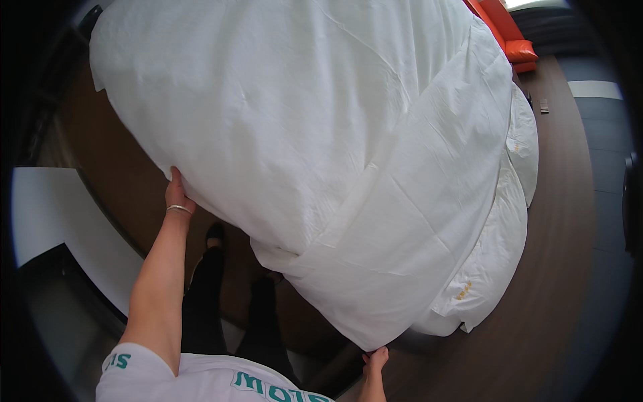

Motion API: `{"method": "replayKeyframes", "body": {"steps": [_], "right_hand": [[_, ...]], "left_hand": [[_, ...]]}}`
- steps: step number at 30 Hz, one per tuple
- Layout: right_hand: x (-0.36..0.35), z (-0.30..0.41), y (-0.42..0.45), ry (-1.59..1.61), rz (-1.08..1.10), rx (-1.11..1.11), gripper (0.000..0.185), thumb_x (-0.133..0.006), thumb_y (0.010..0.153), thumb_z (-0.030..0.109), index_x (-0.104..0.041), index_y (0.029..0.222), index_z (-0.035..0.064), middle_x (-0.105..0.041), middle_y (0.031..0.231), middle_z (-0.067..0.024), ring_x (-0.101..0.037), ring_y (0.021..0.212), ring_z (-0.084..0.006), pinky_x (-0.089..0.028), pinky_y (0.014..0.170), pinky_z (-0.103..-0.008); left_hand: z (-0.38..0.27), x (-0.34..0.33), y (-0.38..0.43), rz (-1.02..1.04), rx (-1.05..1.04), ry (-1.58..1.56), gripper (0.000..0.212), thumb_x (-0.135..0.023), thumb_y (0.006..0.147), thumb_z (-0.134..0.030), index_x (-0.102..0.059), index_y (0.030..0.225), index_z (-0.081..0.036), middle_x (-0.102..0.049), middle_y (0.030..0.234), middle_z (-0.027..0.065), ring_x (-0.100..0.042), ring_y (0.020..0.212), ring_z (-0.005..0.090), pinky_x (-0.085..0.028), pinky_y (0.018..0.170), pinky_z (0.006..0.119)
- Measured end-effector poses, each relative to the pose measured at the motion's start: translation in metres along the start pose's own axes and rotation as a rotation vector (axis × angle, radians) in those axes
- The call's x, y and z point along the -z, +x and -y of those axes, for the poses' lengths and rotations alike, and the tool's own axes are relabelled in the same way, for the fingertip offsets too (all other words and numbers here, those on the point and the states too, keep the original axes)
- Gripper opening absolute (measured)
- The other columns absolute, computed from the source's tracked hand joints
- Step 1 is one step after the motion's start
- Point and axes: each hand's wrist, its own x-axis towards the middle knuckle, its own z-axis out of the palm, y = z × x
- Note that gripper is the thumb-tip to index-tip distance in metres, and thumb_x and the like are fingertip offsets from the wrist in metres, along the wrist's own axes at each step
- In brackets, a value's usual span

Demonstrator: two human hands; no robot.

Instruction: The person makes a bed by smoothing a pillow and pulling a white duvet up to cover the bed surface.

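Note:
A large white duvet spreads over the bed before me, its near end folded back in a diagonal band on the right. My left hand grips the duvet's near edge, thumb on top, a bracelet at the wrist. At the lower right, my right hand pinches a corner of the duvet near the pillow end. White pillows with small yellow marks lie along the right side, partly covered by the duvet. The bed itself is hidden under the cloth.
A brown wooden headboard panel curves along the right. An orange sofa with an orange cushion stands at the far upper right. Behind my left arm is a white surface with a dark panel. My legs stand on brown floor beside the bed.

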Motion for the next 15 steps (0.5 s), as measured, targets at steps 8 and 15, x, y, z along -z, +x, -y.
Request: {"method": "replayKeyframes", "body": {"steps": [8,15], "right_hand": [[-0.01,0.008,-0.026,-0.162,-0.091,-0.14,0.028,-0.034,0.088,0.029,-0.044,0.105,0.0092,-0.051,0.092,-0.0075,-0.053,0.068,-0.0219,-0.046,0.055,-0.0375],[-0.029,-0.003,-0.036,0.107,-0.086,0.051,0.026,-0.053,0.079,0.007,-0.045,0.102,-0.0007,-0.051,0.074,-0.0047,-0.049,0.056,-0.0136,-0.042,0.047,-0.0267]], "left_hand": [[-0.12,0.105,-0.072,-0.1,-0.322,0.449,0.047,-0.046,0.087,-0.032,-0.041,0.116,0.004,-0.052,0.113,0.0137,-0.053,0.094,0.0218,-0.042,0.084,0.033],[-0.076,0.05,-0.059,-0.144,-0.732,1.09,0.032,-0.055,0.079,-0.005,-0.048,0.111,-0.004,-0.051,0.08,0.0045,-0.05,0.073,0.0141,-0.043,0.07,0.026]]}}
